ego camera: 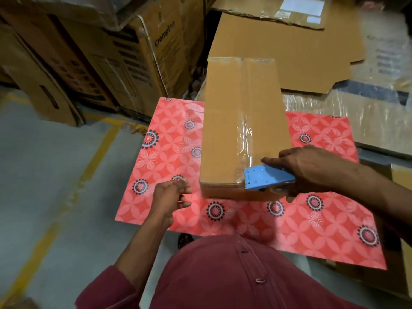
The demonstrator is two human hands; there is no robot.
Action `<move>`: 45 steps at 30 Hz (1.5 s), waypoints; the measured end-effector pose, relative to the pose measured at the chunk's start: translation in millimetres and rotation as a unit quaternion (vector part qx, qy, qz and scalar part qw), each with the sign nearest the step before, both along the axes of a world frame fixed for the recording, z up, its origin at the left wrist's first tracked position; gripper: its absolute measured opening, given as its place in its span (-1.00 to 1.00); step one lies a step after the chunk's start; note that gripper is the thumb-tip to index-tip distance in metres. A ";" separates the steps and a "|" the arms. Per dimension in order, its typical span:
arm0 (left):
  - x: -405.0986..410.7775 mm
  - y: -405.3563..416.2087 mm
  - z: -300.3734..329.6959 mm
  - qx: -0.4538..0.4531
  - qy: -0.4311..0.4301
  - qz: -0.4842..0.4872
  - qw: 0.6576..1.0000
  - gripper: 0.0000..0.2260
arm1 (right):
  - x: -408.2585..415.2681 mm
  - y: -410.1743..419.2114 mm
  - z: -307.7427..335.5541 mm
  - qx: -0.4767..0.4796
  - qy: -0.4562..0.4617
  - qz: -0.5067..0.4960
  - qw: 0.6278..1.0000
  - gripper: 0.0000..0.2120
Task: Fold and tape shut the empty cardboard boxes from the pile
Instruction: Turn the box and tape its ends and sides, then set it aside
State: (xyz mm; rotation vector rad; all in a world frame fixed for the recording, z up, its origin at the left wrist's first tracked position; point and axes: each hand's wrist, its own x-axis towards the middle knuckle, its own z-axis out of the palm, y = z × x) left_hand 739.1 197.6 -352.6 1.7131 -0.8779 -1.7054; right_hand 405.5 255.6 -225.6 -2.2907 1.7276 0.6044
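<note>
A long closed cardboard box point(225, 121) lies on a red flower-patterned table point(169, 157). A strip of clear tape point(246, 121) runs along its top seam, from the far end to the near edge. My right hand point(312, 168) grips a blue tape dispenser point(267, 177) at the box's near right corner, index finger stretched along its top. My left hand point(171, 195) hovers just left of the box's near end, fingers loosely spread, holding nothing.
Flattened cardboard sheets point(289, 47) lie behind the box. Printed cartons point(138, 54) are stacked at the back left. Plastic-wrapped packages point(356, 121) sit to the right. Grey floor with yellow lines point(98, 152) runs along the left.
</note>
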 end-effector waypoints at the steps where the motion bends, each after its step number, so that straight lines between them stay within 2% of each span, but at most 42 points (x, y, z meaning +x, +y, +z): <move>1: -4.2 0.6 -1.0 -0.008 -0.005 0.003 1.000 -0.84 | 0.8 1.8 -2.0 -0.005 0.004 0.000 1.000 -0.12; 5: -18.4 -0.1 -8.5 -0.050 -0.041 0.023 0.998 -0.80 | 2.6 6.2 -8.0 -0.020 0.009 -0.017 1.000 -0.15; 9: -21.3 -0.5 -19.5 -0.048 -0.060 0.013 0.997 -0.82 | 9.3 6.9 -7.4 -0.028 0.022 -0.010 0.999 -0.20; 12: -22.8 -1.4 -26.9 -0.010 -0.030 0.007 0.999 -0.85 | 16.6 4.7 -6.6 -0.026 0.032 -0.012 0.999 -0.27; 15: -23.9 0.2 -30.6 0.036 0.003 -0.004 0.999 -0.85 | 23.8 1.9 -5.0 -0.020 0.054 -0.013 0.998 -0.24; 18: -22.1 -0.8 -29.7 0.064 0.021 -0.021 0.997 -0.76 | 27.5 1.3 -5.9 -0.021 0.067 -0.013 0.997 -0.22; 21: -17.0 -10.9 -27.8 0.099 0.010 -0.061 0.993 -0.68 | 31.3 -0.6 -6.9 -0.019 0.073 -0.017 0.997 -0.21; 25: -10.0 -29.0 -21.9 0.180 -0.005 -0.137 0.974 -0.80 | 37.6 -4.1 -10.2 -0.018 0.088 -0.012 0.996 -0.21; 27: -9.6 -33.5 -18.7 0.197 -0.013 -0.162 0.967 -0.78 | 39.5 -5.9 -11.7 -0.015 0.095 -0.006 0.995 -0.26; 29: -8.9 -35.0 -20.5 0.191 -0.010 -0.169 0.967 -0.64 | 40.8 -6.8 -12.1 -0.013 0.105 -0.001 0.994 -0.28; 32: -10.1 -29.1 -30.1 0.166 -0.046 -0.186 0.967 -0.23 | 41.9 -8.0 -12.4 -0.005 0.109 -0.001 0.994 -0.28; 33: -10.8 -24.1 -35.2 0.166 -0.051 -0.186 0.967 -0.15 | 42.6 -8.4 -12.3 -0.003 0.109 0.000 0.994 -0.28; 35: -13.2 -13.1 -43.8 0.163 -0.019 -0.178 0.970 -0.16 | 43.3 -8.4 -10.9 -0.004 0.106 0.002 0.994 -0.30; 38: -12.3 -13.0 -48.7 0.085 -0.018 -0.134 0.987 -0.42 | 42.9 -8.1 -8.4 -0.001 0.092 -0.007 0.996 -0.27; 40: -7.6 -19.9 -45.9 -0.036 -0.064 -0.086 0.994 -0.60 | 41.9 -8.3 -7.4 0.009 0.078 -0.017 0.997 -0.15; 41: -6.4 -22.1 -37.8 -0.116 -0.088 -0.076 0.986 -0.69 | 41.7 -8.5 -6.2 0.015 0.072 -0.018 0.997 -0.08; 43: -10.0 -18.4 -16.2 -0.278 -0.146 -0.124 0.941 -0.71 | 41.8 -9.4 -2.1 0.015 0.062 0.001 0.998 -0.04; 45: -22.3 -7.7 3.6 -0.439 -0.171 -0.232 0.851 -0.68 | 44.4 -8.8 4.1 0.015 0.048 0.026 0.998 -0.09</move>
